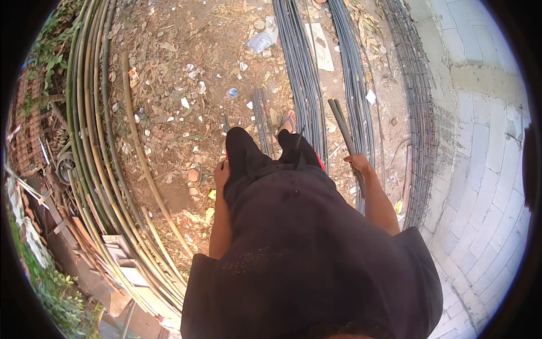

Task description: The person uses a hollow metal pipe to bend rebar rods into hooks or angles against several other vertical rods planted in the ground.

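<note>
My right hand (358,163) is closed around a pair of dark grey rods (342,125), at the right of my body. They point forward and slightly left, their lower ends passing below the fist along my forearm. Whether they are solid bars or pipes, I cannot tell. Just beyond them on the ground runs a long bundle of steel bars (353,68). My left hand (222,174) hangs beside my left thigh, its fingers mostly hidden against the black trousers. Nothing shows in it.
Another bundle of steel bars (299,62) lies ahead, near my sandalled foot (288,120). A wire-tied rebar cage (418,113) runs along the block wall (480,135) at right. Long bamboo poles (90,113) lie at left. Leaves and white shards litter the dirt.
</note>
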A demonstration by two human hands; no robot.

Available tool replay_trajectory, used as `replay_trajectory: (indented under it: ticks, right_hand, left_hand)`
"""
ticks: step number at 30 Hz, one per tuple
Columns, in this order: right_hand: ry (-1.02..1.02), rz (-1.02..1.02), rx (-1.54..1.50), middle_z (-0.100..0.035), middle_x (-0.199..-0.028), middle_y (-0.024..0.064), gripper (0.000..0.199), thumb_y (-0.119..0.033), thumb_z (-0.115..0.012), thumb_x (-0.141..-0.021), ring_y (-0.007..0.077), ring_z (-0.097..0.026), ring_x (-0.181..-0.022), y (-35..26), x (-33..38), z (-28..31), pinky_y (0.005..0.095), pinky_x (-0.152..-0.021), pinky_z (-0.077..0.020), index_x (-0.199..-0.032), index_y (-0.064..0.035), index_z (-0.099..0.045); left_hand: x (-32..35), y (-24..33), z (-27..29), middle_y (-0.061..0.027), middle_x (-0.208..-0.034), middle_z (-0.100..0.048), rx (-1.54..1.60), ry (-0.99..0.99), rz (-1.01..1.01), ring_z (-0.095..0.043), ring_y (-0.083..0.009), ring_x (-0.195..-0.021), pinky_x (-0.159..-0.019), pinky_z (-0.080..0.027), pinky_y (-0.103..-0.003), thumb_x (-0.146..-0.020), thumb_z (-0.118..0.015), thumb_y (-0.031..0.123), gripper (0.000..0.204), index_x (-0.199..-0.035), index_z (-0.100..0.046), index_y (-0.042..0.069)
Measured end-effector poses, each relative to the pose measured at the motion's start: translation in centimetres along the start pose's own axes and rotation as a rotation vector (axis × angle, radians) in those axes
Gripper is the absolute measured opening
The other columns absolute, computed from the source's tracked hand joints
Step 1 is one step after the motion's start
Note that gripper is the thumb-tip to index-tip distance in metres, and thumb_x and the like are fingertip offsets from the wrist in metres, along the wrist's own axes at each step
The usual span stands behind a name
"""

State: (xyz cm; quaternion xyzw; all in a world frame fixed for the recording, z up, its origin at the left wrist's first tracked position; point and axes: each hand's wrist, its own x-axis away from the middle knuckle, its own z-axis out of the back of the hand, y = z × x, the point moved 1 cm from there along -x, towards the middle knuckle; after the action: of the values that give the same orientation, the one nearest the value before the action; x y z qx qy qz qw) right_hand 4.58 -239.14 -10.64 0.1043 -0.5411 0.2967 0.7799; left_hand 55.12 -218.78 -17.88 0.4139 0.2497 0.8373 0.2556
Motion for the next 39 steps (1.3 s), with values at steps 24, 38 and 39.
replay_trajectory:
  ticks: [24,38,39]
  right_hand:
    - [-0.207,0.035,0.599,-0.046,-0.057,0.0022,0.033,-0.028,-0.080,-0.080,0.0160,-0.044,-0.046,-8.9,-0.3,-3.2,0.0377,-0.044,-0.0411,-0.068,-0.0054,-0.059]
    - [-0.002,0.513,0.766,-0.063,-0.068,0.0189,0.041,-0.029,-0.077,-0.077,0.0314,-0.068,-0.059,-3.8,-4.8,-6.3,0.0456,-0.057,-0.0527,-0.087,0.0091,-0.067]
    - [-0.022,0.514,0.763,-0.063,-0.068,0.0189,0.041,-0.029,-0.077,-0.077,0.0314,-0.068,-0.059,-4.4,-4.2,-7.6,0.0456,-0.057,-0.0527,-0.087,0.0091,-0.067]
  left_hand:
    - [9.5,-7.8,-5.2,-0.0109,-0.104,-0.071,0.313,-0.041,0.446,-0.068,-0.0198,-0.080,-0.070,-0.053,-0.033,-0.095,-0.061,0.036,0.049,-0.129,-0.061,0.001]
    - [6.8,-7.6,3.1,-0.0086,-0.112,-0.068,0.843,0.156,0.599,-0.066,-0.0201,-0.094,-0.078,-0.051,-0.036,-0.098,-0.059,0.036,0.047,-0.132,-0.057,0.004]
    - [7.6,-8.1,2.9,-0.0086,-0.112,-0.068,0.742,0.164,0.616,-0.066,-0.0195,-0.092,-0.077,-0.051,-0.035,-0.097,-0.059,0.035,0.046,-0.132,-0.057,0.004]
